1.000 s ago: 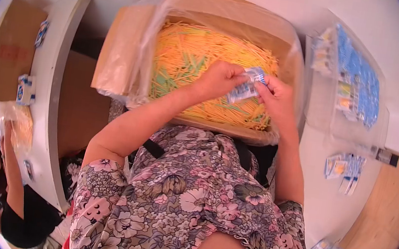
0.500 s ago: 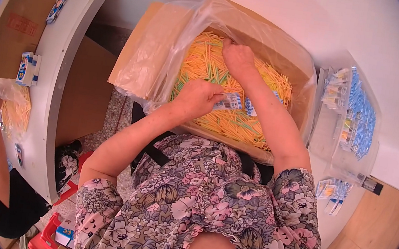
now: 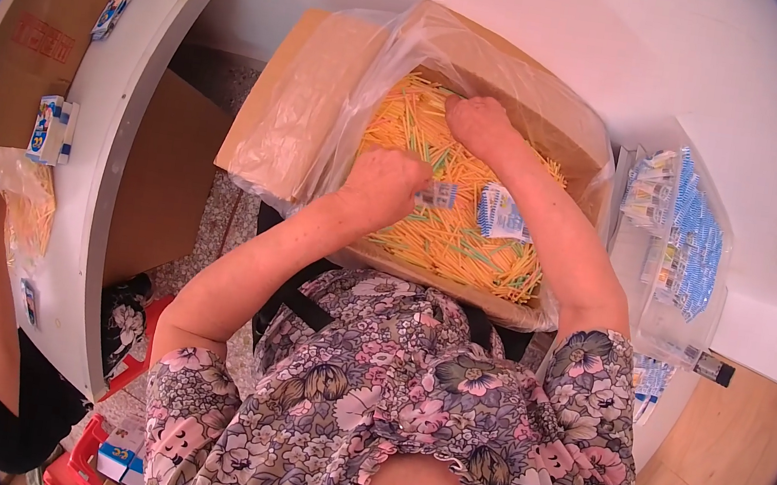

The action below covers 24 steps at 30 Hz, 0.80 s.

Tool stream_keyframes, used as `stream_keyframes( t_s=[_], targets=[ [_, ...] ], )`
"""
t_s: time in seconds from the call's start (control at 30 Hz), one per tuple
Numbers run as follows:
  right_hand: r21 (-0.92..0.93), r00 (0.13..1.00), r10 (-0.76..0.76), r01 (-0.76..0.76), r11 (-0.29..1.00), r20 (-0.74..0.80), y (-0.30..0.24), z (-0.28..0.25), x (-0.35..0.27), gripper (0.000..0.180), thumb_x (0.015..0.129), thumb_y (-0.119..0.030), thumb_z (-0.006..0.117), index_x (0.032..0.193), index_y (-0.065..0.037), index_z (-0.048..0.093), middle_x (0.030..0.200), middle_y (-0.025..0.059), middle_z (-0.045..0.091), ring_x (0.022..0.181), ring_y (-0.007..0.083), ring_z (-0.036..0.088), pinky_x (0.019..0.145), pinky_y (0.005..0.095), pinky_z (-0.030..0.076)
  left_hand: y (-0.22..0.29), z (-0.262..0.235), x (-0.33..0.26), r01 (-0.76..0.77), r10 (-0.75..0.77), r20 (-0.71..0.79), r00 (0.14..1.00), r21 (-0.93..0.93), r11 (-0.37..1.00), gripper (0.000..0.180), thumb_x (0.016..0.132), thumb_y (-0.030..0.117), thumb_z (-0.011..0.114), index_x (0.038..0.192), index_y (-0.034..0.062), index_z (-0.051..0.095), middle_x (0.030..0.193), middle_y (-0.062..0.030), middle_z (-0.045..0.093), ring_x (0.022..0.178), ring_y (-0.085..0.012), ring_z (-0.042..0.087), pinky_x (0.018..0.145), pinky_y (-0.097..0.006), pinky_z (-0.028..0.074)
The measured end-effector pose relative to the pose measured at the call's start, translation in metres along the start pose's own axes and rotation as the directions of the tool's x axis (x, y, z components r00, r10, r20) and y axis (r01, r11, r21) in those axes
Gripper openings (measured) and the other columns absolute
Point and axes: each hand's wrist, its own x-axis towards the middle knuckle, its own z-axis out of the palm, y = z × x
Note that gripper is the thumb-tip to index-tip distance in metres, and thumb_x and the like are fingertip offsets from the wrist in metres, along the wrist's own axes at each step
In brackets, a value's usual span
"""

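A cardboard box (image 3: 301,99) lined with clear plastic is filled with thin yellow, orange and green plastic sticks (image 3: 452,241). Closed over the left part of the heap, my left hand (image 3: 384,185) pinches a small clear packet with blue print (image 3: 438,194). My right hand (image 3: 480,125) is at the far side of the box, its fingers bent down at the sticks; whatever is between them is hidden. Beside my right forearm, more blue-and-white packets (image 3: 502,212) lie on the sticks.
To the right stands a clear plastic bin (image 3: 678,320) holding many blue-printed packets (image 3: 693,243). On the left, a white table (image 3: 85,203) carries another cardboard box (image 3: 37,39) and a small blue-and-white box (image 3: 52,130). Another person's arm (image 3: 4,290) reaches over sticks there.
My left hand has turned more knuckles-up, still with the packet. My right hand has shifted slightly right and nearer. The view has moved a little, and the packets by my right forearm show more fully.
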Motion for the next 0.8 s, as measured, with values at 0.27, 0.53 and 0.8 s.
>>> stream_keyframes(
  t_s=[0.27,0.53,0.8],
  targets=[
    [0.221,0.992,-0.057,0.032,0.975,0.109,-0.018,-0.047,-0.035,0.015,0.081,-0.01,0.052,0.09,-0.003,0.063,0.079,0.022,0.065,0.078,0.0355,0.065,0.066,0.0436,0.051,-0.01,0.01,0.036,-0.154,0.219,-0.129,0.967,0.386,0.91,0.008,0.069,0.008,0.062,0.073,0.0092,0.069,0.102,-0.0131,0.06,0.099,-0.0293,0.056,0.079,-0.041,0.043],
    [0.908,0.978,-0.009,-0.19,0.374,0.208,0.001,-0.07,-0.059,0.026,0.093,-0.027,0.049,0.096,-0.002,0.054,0.065,0.0057,0.056,0.053,0.0115,0.054,0.043,0.0262,0.04,-0.028,0.009,0.032,-0.126,0.121,-0.038,0.992,-0.372,0.92,0.01,0.083,0.007,0.059,0.085,-0.0003,0.066,0.076,-0.0074,0.064,0.073,-0.0224,0.062,0.068,-0.035,0.049],
    [0.996,0.905,0.417,0.093,-0.008,-0.081,-0.039,-0.026,-0.074,0.018,0.085,-0.018,0.063,0.095,-0.004,0.056,0.067,-0.0008,0.052,0.052,0.0036,0.044,0.046,0.0196,0.036,0.002,-0.013,0.03,-0.018,-0.226,0.031,0.974,-0.977,-0.212,0.019,0.094,0.017,0.052,0.096,0.001,0.062,0.095,-0.007,0.065,0.085,-0.0139,0.061,0.079,-0.03,0.049]
  ],
)
